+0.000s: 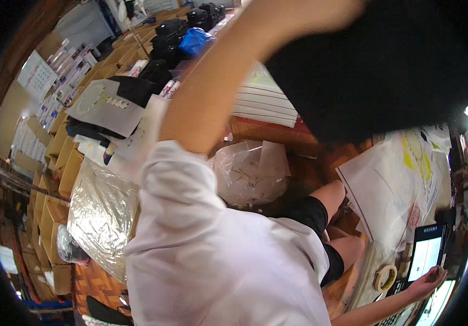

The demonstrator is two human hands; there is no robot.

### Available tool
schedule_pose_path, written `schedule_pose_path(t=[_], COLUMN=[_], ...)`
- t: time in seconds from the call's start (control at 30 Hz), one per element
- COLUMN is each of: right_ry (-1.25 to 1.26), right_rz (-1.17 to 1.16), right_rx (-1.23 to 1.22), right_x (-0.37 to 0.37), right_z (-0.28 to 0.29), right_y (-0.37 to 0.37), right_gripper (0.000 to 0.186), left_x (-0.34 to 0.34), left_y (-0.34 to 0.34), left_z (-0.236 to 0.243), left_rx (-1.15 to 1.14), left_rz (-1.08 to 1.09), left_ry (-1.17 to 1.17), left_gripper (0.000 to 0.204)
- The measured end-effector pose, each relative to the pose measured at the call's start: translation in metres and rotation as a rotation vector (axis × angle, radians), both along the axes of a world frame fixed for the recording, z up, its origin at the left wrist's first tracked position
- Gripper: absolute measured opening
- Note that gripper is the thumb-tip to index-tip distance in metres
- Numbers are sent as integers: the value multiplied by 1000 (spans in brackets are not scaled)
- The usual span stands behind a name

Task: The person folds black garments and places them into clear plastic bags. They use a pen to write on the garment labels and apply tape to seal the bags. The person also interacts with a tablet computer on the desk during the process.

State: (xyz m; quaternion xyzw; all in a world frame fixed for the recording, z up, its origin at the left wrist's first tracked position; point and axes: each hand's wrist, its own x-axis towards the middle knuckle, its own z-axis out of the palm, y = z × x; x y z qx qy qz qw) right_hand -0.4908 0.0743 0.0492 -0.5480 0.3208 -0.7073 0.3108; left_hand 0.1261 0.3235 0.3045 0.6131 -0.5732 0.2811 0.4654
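My left arm reaches up across the view, and my left hand (326, 13) is at the top edge, smeared by motion. It grips a large piece of black fabric (375, 70), which hangs at the upper right. The fingertips are hidden, and the fabric runs out past the picture's edge. At the lower right, my right hand (428, 281) is turned palm up beside a device with a lit screen (427, 252). Its fingers are loosely curled and apart, with nothing visible in them. A roll of tape (385, 278) lies near that forearm.
Printed sheets (391, 185) are piled on the right. A clear plastic bag (251, 173) lies beyond my knees, below a white stack (264, 100). On the left are a clear-wrapped package (103, 212), cardboard compartments (52, 214) and a printed sheet (106, 106). Black bundles (169, 41) stand behind.
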Motion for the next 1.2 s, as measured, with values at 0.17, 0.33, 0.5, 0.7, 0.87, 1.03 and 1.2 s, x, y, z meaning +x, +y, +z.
schedule_pose_path(t=[0.17,0.33,0.5,0.7,0.87,1.03,1.2], right_ry=[465,311,607,756,1098,580,299], right_rz=[-213,-90,-158,-366,-611,-172,-117], right_rx=[-349,-304,-486,-475,-772,-342,72], right_x=[97,115,71,95,124,80,164], right_z=[49,65,59,73,68,33,35], right_y=[-2,16,-16,-12,5,-12,6], right_gripper=[23,23,25,26,51,34,41], left_x=[161,255,388,415,378,356,332], left_y=[186,320,474,537,542,469,287], left_z=[53,3,-186,-258,-221,-158,-127], left_rx=[-401,-801,-309,-252,-46,31,-99], left_rz=[483,719,1338,1278,1624,2127,1040], left_ry=[279,508,1247,1217,1161,441,-4], left_gripper=[43,59,56,71,86,77,42])
